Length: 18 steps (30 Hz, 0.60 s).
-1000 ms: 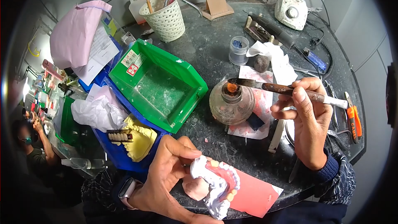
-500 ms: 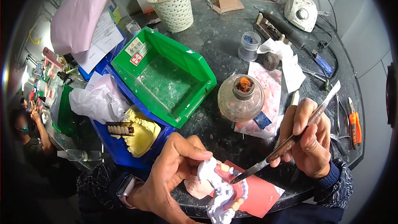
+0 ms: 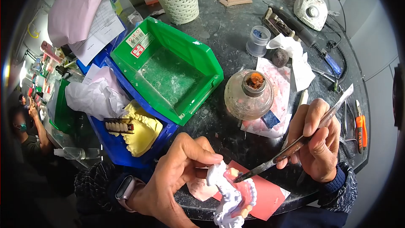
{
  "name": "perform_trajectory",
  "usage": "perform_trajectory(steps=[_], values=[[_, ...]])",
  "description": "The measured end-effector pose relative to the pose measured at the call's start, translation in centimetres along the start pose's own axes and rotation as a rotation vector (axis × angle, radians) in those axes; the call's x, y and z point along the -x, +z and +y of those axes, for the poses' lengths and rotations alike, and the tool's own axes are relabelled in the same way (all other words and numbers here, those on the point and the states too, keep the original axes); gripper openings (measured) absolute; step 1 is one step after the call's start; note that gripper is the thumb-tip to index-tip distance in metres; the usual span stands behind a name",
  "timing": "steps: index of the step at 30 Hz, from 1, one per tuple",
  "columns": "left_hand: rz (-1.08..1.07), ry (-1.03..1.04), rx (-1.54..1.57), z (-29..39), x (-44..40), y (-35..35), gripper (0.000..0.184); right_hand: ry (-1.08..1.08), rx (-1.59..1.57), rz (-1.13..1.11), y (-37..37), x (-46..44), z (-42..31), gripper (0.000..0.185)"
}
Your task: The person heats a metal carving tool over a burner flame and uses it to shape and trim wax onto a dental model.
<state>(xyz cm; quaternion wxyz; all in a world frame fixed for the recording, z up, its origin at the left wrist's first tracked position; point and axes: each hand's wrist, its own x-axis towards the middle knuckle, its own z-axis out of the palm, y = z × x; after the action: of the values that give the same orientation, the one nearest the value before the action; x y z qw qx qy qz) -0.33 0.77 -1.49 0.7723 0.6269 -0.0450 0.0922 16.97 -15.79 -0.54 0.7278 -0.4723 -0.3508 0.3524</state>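
My left hand [image 3: 179, 171] grips a white plaster dental model [image 3: 228, 198] by its edge, thumb on top. Pink wax [image 3: 243, 189] and several artificial teeth lie along the model's arch. In my right hand [image 3: 315, 141] is a wax knife [image 3: 283, 154], held like a pen with its blade slanting down to the left. The dark blade tip meets the pink wax, or hovers just over it. Beneath the model are a red wax sheet [image 3: 265, 196] and a pale pink lump [image 3: 200, 189], partly hidden by my left hand.
A glass spirit burner [image 3: 249, 101] with a small orange glow stands beyond my hands. Left are a green bin [image 3: 202, 97] and a blue tray [image 3: 110, 147] bearing a yellow dental cast [image 3: 145, 133]. Pliers [image 3: 360, 131] lie at right. Another person [image 3: 36, 139] sits far left.
The view has shifted slightly, so the bench items sit a little differently. The dental model has moved slightly right; the knife tip stays at the pink wax. Both grips are unchanged.
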Motion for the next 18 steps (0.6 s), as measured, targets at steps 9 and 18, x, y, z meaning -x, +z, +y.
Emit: perform_trajectory(steps=[9, 18], values=[[-0.020, 0.124, -0.107, -0.3, -0.6, 0.2, 0.092, -0.022, -0.020, -0.016, 0.0, 0.0, 0.0, 0.031], [0.149, 0.012, 0.085, -0.8, 0.0, 1.1, 0.089, -0.073, 0.024, -0.037, 0.1, 0.1, 0.0, 0.031]])
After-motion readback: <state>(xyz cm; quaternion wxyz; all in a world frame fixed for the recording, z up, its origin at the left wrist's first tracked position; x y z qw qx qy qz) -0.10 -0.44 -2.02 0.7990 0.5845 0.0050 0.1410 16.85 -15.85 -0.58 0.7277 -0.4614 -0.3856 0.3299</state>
